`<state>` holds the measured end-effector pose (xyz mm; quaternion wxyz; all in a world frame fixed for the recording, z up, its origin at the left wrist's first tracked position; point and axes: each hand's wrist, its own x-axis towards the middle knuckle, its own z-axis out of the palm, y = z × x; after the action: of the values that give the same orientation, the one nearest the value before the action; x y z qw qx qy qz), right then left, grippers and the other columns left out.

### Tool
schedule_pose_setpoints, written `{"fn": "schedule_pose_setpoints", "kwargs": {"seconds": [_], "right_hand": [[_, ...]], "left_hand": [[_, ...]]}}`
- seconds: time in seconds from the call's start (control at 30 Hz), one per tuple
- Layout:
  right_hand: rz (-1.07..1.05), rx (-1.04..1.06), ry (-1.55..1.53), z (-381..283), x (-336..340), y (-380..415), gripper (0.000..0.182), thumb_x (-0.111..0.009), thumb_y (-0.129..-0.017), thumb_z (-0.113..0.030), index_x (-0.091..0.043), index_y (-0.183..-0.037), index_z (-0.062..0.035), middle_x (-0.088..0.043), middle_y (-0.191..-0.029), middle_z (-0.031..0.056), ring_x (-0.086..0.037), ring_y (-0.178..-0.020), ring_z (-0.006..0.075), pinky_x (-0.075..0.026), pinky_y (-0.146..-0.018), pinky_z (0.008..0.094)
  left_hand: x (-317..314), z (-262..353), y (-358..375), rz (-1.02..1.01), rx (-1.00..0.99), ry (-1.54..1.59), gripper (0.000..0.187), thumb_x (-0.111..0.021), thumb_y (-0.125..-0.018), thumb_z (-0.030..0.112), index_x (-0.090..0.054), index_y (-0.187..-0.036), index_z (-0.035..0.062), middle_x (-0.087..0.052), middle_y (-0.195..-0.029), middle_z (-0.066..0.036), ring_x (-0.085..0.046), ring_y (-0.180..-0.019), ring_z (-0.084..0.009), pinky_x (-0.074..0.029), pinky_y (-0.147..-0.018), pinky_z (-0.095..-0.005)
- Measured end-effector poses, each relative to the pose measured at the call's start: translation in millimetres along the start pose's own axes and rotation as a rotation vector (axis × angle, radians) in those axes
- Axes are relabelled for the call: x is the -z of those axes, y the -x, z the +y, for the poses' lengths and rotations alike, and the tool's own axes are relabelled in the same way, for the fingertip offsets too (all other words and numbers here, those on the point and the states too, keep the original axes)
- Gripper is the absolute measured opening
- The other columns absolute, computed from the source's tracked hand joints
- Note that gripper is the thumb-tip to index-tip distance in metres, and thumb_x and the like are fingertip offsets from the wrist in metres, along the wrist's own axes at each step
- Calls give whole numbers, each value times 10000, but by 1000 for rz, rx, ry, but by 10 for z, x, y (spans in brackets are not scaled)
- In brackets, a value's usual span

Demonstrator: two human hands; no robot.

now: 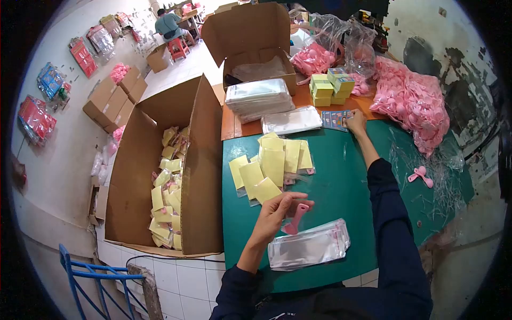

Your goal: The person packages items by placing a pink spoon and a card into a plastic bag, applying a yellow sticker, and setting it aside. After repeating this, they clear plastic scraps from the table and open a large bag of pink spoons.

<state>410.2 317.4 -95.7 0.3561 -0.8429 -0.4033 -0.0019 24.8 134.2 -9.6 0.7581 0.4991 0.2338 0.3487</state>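
My left hand [273,214] is closed on a small clear plastic bag with a pink spoon [297,217] in it, above the near part of the green table. Below it lies a stack of clear plastic bags [309,249]. My right hand [357,122] reaches to the far edge of the table, its fingers pinched at the right end of some blue printed cards [333,120]. Left of centre is a loose pile of packets with pale yellow cards [273,165], some showing pink pieces.
A deep cardboard box [201,170] with yellow-card packets stands left. At the back are plastic sleeve stacks [258,98], yellow card blocks [332,85] and an open carton [248,32]. Bagged pink spoons [410,98] and loose spoons [421,176] lie right. Another person [169,25] sits far off.
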Motion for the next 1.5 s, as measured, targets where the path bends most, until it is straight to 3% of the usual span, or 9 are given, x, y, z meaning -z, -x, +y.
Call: {"fn": "schedule_pose_setpoints", "kwargs": {"seconds": [0.23,0.37,0.57,0.67,0.77,0.9,1.0,1.3,1.5], "right_hand": [[-212,479,-323,-604,1187,959,227,-624,-757,-110,-563,-969,-55,-634,-782,138,-626,-667,222,-483,-586,336],[-667,283,-682,-1031,2149,1877,198,-583,-789,-5,-562,-983,-39,-588,-688,98,-585,-613,134,-464,-548,270],[-483,833,-373,-1031,2444,2207,131,-598,-782,15,-580,-904,-31,-580,-679,82,-587,-620,170,-479,-573,301],[-606,883,-383,-1008,2438,2275,160,-650,-762,-35,-586,-908,-39,-591,-719,90,-604,-675,216,-478,-613,315],[-1032,561,-392,-1130,2513,2360,220,-696,-742,-98,-594,-929,-42,-606,-746,93,-617,-704,248,-475,-625,331],[-799,921,-433,-859,2111,2444,202,-729,-707,-111,-560,-745,-7,-599,-700,92,-592,-623,175,-463,-560,316],[-1002,571,-470,-781,2202,2500,195,-737,-687,-92,-561,-693,-8,-577,-682,70,-564,-628,137,-457,-574,296],[-1130,65,-744,-559,2307,2524,192,-756,-708,-103,-630,-793,14,-621,-738,15,-532,-699,50,-431,-614,212],[-763,147,-545,-427,2224,2743,158,-708,-763,-117,-658,-855,1,-627,-723,43,-578,-683,93,-470,-632,250]], "left_hand": [[-45,-51,-21,62,82,-87,348,-389,-991,260,-578,-1132,4,-653,-1009,-117,-627,-916,-144,-497,-789,-252],[-100,-73,-37,48,119,-155,342,-404,-987,263,-584,-1110,-1,-657,-975,-109,-631,-888,-145,-498,-772,-253],[-172,-59,24,-115,124,-301,324,-440,-975,250,-607,-1074,-9,-661,-909,-94,-622,-834,-128,-495,-731,-247],[-197,-80,59,-155,109,-531,321,-472,-963,225,-592,-1119,-28,-658,-895,-81,-597,-825,-97,-483,-730,-234],[-350,21,129,-190,8,-592,297,-520,-931,220,-593,-1139,22,-653,-789,-53,-570,-707,-90,-457,-647,-256],[-455,113,200,-133,23,-911,438,-536,-917,227,-447,-1317,75,-642,-783,-102,-580,-669,-127,-455,-623,-298],[-376,47,225,-265,-15,-1070,514,-574,-895,244,-393,-1357,109,-633,-789,-119,-596,-664,-141,-455,-609,-305],[-84,-9,383,-181,48,-445,593,-673,-827,112,-365,-1334,94,-666,-879,-102,-621,-812,-118,-506,-709,-262],[-281,-125,576,80,-27,-718,609,-653,-839,116,-319,-1347,80,-667,-943,-155,-659,-864,-205,-524,-739,-295]]}}
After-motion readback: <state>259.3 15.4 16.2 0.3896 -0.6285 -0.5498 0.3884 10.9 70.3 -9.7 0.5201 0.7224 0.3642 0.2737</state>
